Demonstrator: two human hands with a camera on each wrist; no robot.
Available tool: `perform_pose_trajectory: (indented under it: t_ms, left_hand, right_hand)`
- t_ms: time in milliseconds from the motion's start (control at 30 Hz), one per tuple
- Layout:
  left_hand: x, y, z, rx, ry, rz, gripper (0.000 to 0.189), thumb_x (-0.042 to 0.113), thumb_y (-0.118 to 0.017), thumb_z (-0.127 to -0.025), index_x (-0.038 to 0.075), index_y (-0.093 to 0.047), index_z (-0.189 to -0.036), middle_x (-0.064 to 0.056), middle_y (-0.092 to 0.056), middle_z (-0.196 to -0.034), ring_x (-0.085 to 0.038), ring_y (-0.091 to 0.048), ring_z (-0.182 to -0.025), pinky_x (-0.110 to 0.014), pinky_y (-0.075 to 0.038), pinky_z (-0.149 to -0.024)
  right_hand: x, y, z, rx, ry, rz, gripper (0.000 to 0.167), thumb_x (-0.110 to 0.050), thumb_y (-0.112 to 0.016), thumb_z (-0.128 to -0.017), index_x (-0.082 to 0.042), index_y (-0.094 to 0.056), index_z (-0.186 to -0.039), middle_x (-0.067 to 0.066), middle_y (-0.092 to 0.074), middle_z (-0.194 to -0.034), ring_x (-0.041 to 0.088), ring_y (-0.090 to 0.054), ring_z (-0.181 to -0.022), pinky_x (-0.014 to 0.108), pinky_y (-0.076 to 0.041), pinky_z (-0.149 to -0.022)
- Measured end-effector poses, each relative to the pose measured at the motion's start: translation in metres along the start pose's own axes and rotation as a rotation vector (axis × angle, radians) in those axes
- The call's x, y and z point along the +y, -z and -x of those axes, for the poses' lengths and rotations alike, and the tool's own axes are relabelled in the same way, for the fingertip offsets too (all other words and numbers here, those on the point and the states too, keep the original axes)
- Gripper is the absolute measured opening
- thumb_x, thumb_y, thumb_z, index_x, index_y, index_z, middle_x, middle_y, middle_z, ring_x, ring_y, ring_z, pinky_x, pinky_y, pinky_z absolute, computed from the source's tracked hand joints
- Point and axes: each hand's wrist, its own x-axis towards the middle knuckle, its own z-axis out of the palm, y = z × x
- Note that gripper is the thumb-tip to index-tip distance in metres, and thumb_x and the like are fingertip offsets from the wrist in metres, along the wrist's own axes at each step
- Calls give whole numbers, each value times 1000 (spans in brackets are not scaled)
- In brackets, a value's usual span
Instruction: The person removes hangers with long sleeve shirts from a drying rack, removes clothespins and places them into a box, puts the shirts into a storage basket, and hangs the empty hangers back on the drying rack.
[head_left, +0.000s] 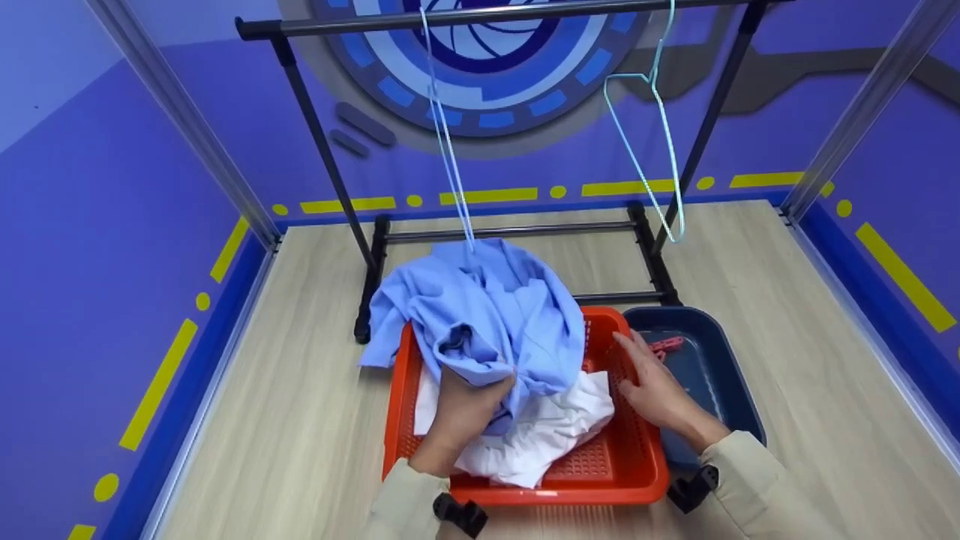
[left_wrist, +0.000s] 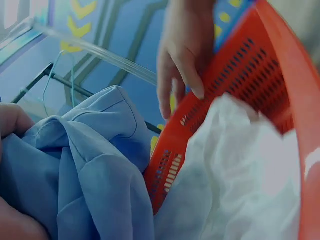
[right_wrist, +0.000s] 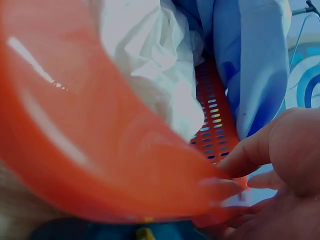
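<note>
A crumpled light blue garment (head_left: 487, 307), perhaps a shirt, is bunched over the far left part of a red plastic basket (head_left: 525, 495). My left hand (head_left: 465, 409) grips its near edge. White cloth (head_left: 555, 427) lies underneath in the basket; it also shows in the left wrist view as a pale heap (left_wrist: 235, 170). At the basket's right rim is my right hand (head_left: 664, 390), its fingers loosely extended and the thumb toward the inside. In the right wrist view, the thumb and fingers of that right hand (right_wrist: 280, 170) are close about the rim, holding no cloth.
A dark blue basin (head_left: 709, 360) with red clothes pegs (head_left: 666, 345) stands right of the basket. Behind is a black clothes rack (head_left: 517, 13). From its bar hang a pale hanger (head_left: 450, 142), just behind the garment, and a light green hanger (head_left: 667, 142). Purple panels enclose the area.
</note>
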Motion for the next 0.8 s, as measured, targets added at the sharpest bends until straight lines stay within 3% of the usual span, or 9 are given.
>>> perform_pose_trajectory:
  t_ms: [200,433,600,700,800]
  left_hand:
    - [2,-6,2,1,49,75,81,11,-78,-76,-8,-28,-138,-23,-47,-135,-32,-47,-125,-46,-35,-109]
    - [7,-17,3,-12,66,118,52,10,-79,-74,-2,-50,-116,-12,-59,-108,-15,-55,-102,-25,-43,-97]
    - [12,-34,9,-75,63,167,44,10,-79,-74,-1,-54,-109,-8,-59,-105,-11,-55,-99,-21,-43,-95]
    - [15,-45,15,-115,71,185,48,11,-80,-74,-1,-53,-112,-9,-59,-108,-12,-54,-102,-22,-42,-97]
    - [18,-56,21,-150,95,187,58,13,-80,-74,-1,-49,-121,-9,-59,-116,-13,-54,-107,-23,-41,-101]
  right_hand:
    - [8,-10,-2,30,-23,-76,66,12,-46,-87,-3,-30,-149,24,-5,-160,49,-16,-144,62,-18,-113]
    - [10,-17,-2,89,8,-151,65,17,-41,-85,-3,-36,-146,24,-6,-160,47,-13,-145,63,-14,-115]
    - [10,-18,-1,111,8,-156,64,17,-39,-85,-3,-37,-145,25,-7,-159,48,-11,-145,65,-11,-115]
    - [11,-18,-1,128,23,-168,60,14,-45,-86,-2,-38,-144,26,-10,-158,48,-13,-144,66,-11,-114]
    - [13,-19,0,175,91,-163,58,9,-57,-84,4,-42,-140,29,-18,-155,51,-20,-141,67,-15,-113]
